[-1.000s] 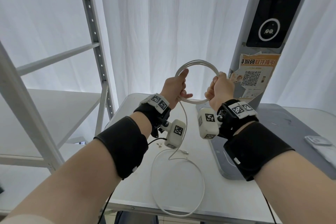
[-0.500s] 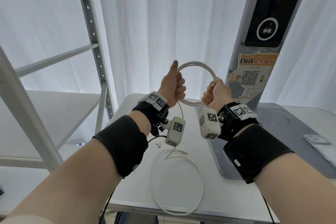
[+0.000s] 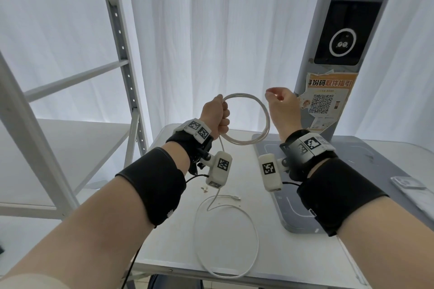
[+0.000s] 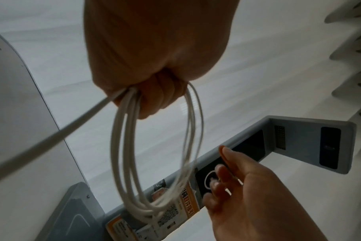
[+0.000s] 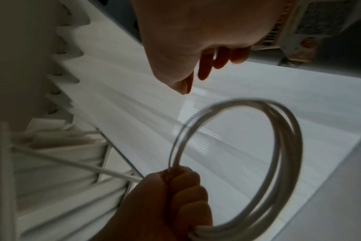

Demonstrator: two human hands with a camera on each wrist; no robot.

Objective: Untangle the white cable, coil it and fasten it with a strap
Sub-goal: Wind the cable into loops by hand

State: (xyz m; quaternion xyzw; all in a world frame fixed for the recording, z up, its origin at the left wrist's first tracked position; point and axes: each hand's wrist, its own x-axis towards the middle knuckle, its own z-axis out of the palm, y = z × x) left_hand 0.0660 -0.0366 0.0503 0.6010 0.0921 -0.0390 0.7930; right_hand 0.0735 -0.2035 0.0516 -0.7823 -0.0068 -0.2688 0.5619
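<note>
My left hand (image 3: pixel 217 115) grips a round coil of white cable (image 3: pixel 263 112) held up above the white table (image 3: pixel 178 253); its fingers are curled round the coil's left side. In the left wrist view the coil (image 4: pixel 126 146) hangs from the fist (image 4: pixel 155 91). The uncoiled rest of the cable (image 3: pixel 254 225) drops from the fist and lies in a big loop on the table, its plug (image 3: pixel 236 197) at the end. My right hand (image 3: pixel 279 105) hovers just right of the coil, fingers loosely spread, holding nothing. No strap shows.
A grey device base (image 3: pixel 281 206) with a tall grey post (image 3: pixel 333 54) bearing an orange QR sticker (image 3: pixel 326 101) stands at the right. A white metal shelf frame (image 3: pixel 122 58) rises at the left. White curtains hang behind. A flat clear packet (image 3: pixel 408 183) lies far right.
My right hand has let go of the coil's right side and moved up and right, fingers opening. The left hand keeps its grip and has turned the coil slightly.
</note>
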